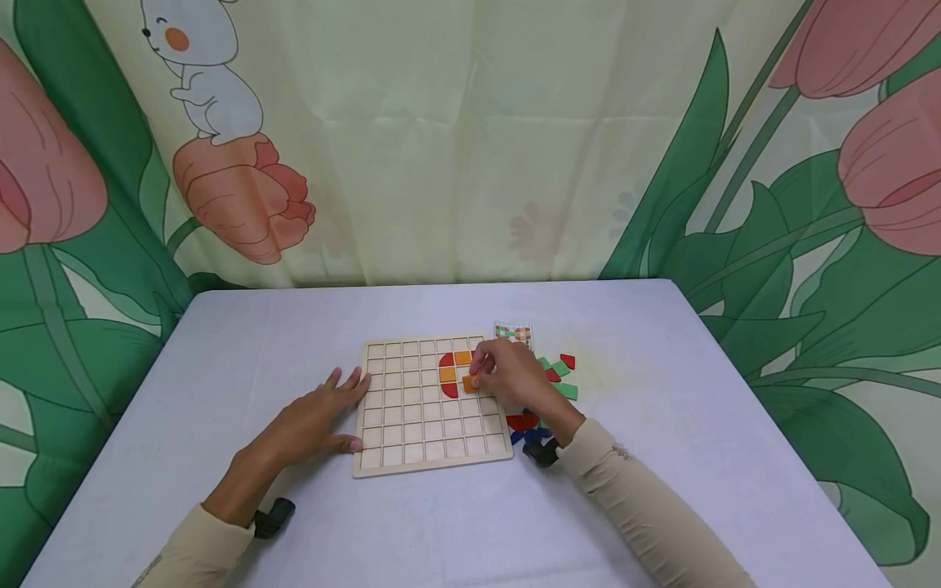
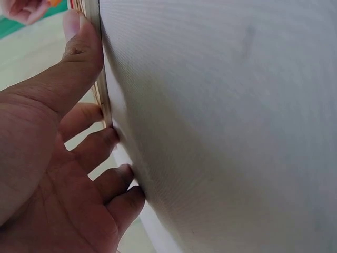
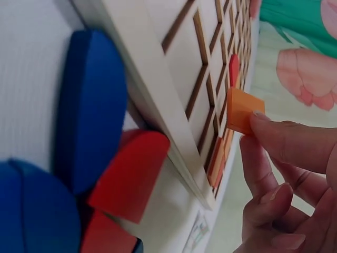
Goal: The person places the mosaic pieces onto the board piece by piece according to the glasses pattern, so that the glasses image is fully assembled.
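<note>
The orange square tile [image 3: 242, 109] is over the gridded wooden board [image 1: 415, 452], pinched by fingers of the right hand [image 1: 507, 371]. A slack pinch could drop it askew across the dividers [image 3: 196, 91]. It is flat-faced. The left hand [image 1: 312, 420], fingers spread, touches the board's left edge; a curved blue piece [image 3: 92, 105] lies beside its right.

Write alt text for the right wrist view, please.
The right hand pinches an orange square tile over a wooden grid board. Beside the board, in the foreground, lie blue pieces and red pieces with curved edges; a patterned curtain shows behind.
</note>
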Demonstrator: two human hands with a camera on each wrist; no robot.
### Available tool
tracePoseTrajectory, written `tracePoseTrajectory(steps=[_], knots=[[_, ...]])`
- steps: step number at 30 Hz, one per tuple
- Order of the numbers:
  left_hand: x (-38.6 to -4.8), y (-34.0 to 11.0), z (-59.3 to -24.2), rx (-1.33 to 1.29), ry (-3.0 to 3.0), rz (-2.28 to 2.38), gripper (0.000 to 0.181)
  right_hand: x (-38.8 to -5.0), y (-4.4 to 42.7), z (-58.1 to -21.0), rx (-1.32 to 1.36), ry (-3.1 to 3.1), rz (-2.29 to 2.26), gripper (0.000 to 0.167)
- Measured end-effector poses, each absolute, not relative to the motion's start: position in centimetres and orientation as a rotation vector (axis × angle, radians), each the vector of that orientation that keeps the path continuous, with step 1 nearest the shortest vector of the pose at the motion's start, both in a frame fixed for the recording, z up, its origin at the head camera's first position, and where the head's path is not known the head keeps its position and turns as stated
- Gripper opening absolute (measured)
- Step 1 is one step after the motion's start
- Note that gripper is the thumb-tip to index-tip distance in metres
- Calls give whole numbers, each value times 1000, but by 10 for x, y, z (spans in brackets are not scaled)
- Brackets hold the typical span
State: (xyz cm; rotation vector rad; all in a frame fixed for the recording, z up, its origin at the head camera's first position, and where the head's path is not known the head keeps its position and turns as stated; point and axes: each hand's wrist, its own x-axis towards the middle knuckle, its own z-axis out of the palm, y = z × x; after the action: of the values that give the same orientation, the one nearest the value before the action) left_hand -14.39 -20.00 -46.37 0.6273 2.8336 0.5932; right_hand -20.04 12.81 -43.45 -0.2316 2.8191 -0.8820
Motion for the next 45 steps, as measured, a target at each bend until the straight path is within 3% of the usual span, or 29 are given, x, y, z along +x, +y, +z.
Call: tracePoseTrajectory(steps=[26,45], knots=[[-146,-199,-466,605,2827,577,105,-199,123,-443,-284,2816,-779,16],[-143,-198,-462,596,2819,596,106,-194,167,-439,-42,2837,-838,17]])
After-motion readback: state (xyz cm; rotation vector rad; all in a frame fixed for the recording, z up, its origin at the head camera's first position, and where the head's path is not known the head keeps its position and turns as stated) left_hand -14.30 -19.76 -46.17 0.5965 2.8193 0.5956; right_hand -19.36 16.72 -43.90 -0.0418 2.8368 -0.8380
